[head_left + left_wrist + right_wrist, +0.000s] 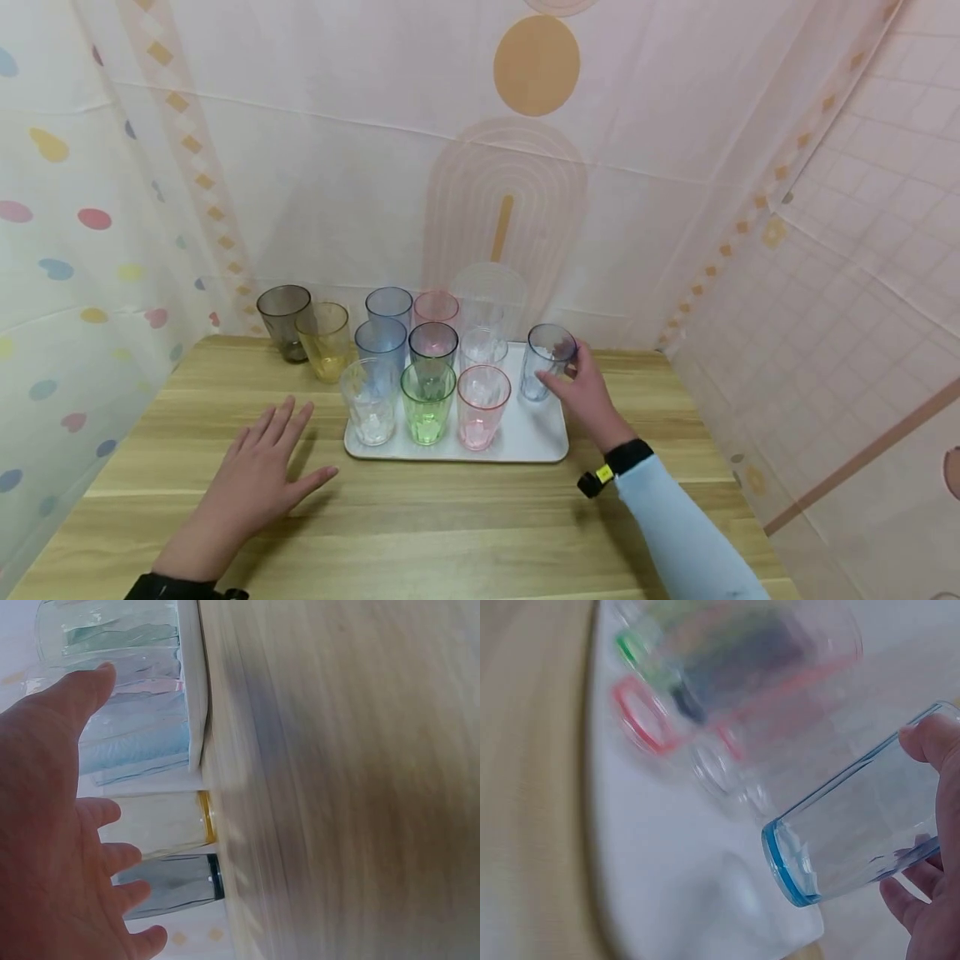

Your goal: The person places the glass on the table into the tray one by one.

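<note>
My right hand (588, 400) grips a clear blue drinking glass (542, 367) at the right end of a white tray (534, 435), thumb on one side and fingers on the other. In the right wrist view the blue glass (847, 825) shows its thick blue base, which looks raised off the tray. On the tray stand several other glasses, among them a green glass (427, 408), a pink glass (482, 412) and a colourless glass (371, 408) in the front row. My left hand (258, 479), fingers spread, hovers over the table left of the tray and holds nothing.
Off the tray at the back left stand a yellow glass (325, 346) and a dark grey glass (283, 325), close together. A patterned curtain (337, 192) hangs behind the wooden table (450, 533), with more cloth on both sides.
</note>
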